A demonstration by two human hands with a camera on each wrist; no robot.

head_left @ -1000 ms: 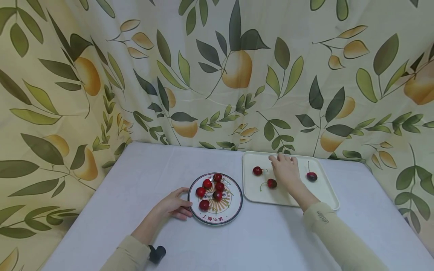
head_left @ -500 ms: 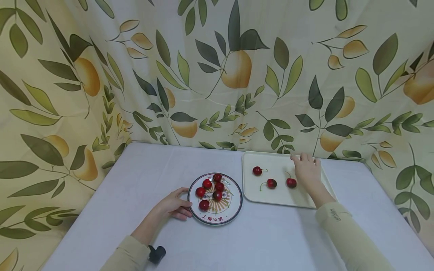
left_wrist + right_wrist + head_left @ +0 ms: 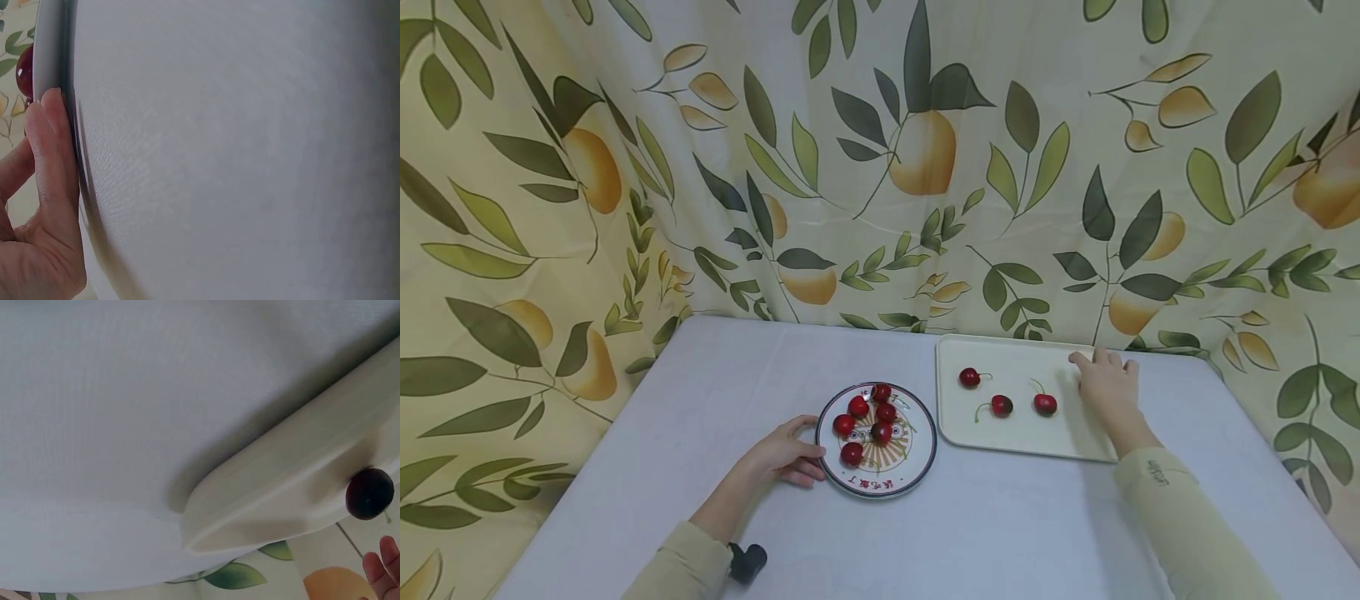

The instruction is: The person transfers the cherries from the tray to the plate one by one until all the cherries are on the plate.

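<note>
My left hand (image 3: 786, 452) grips the left rim of a round white plate (image 3: 913, 467) with a printed design. Several red cherries (image 3: 852, 454) lie on that plate. In the left wrist view, the fingers (image 3: 53, 156) lie against the plate's edge (image 3: 51, 50). My right hand (image 3: 1108, 387) hovers over the right end of a cream tray (image 3: 1022, 354), fingers loosely bent. A dark cherry (image 3: 370, 494) sits on the tray beside its fingertips (image 3: 390, 550) in the right wrist view; the hand hides it in the head view.
Three stemmed cherries, at left (image 3: 969, 378), front (image 3: 1002, 406) and centre (image 3: 1045, 404), lie on the tray. A white cloth (image 3: 985, 533) covers the table. Behind it hangs a fruit-patterned curtain (image 3: 865, 225). A black device (image 3: 748, 563) is on the left wrist.
My right hand has moved right across the tray, uncovering the centre cherry and covering the rightmost one. The left hand and plate have stayed put.
</note>
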